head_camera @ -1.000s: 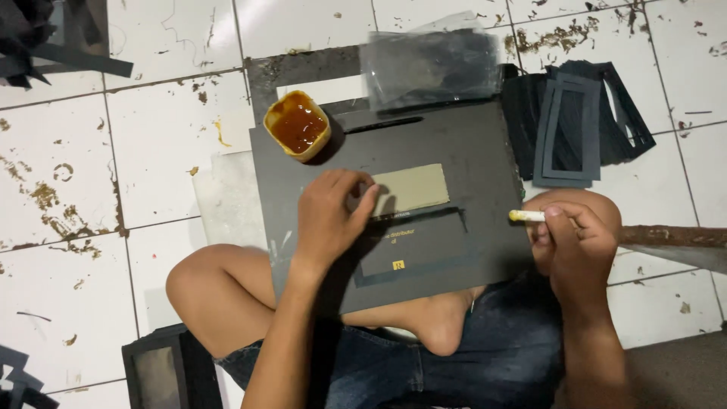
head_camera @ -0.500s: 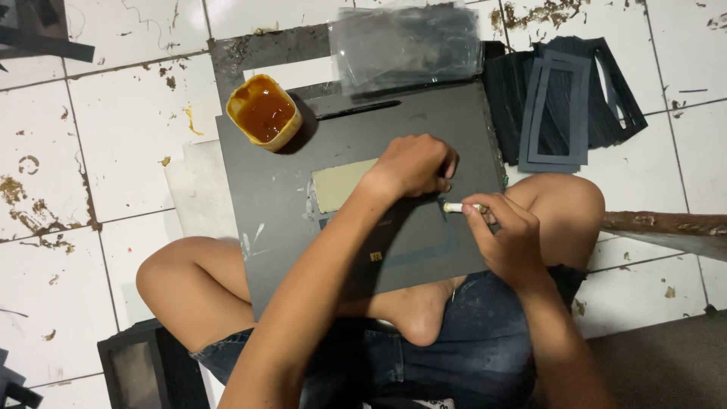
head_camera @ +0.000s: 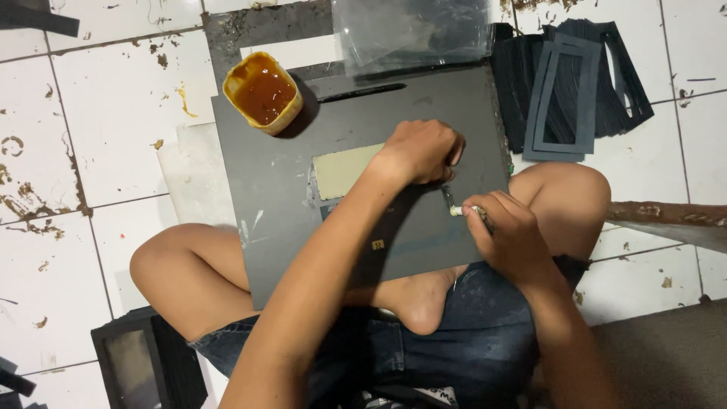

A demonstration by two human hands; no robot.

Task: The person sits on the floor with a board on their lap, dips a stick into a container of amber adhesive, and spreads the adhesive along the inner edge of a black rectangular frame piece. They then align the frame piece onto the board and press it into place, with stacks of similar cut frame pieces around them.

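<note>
A large dark grey board (head_camera: 280,189) lies across my crossed legs. My left hand (head_camera: 420,151) presses down on a dark card piece over a pale olive rectangle (head_camera: 344,170) on the board. My right hand (head_camera: 507,235) is closed around a small brush with a pale handle (head_camera: 458,209), its tip touching the board just below my left hand. A yellow cup of brown glue (head_camera: 261,91) stands at the board's upper left corner.
A stack of dark grey frame-shaped cutouts (head_camera: 564,87) lies at the upper right. Clear plastic sheets (head_camera: 413,30) rest beyond the board. A black frame (head_camera: 144,363) sits by my left knee. The white tiled floor (head_camera: 98,144) is stained. A rusty bar (head_camera: 666,220) lies at right.
My left hand slid right along the board to the card's right end. My right hand brought the brush in from the right until its tip reached the board.
</note>
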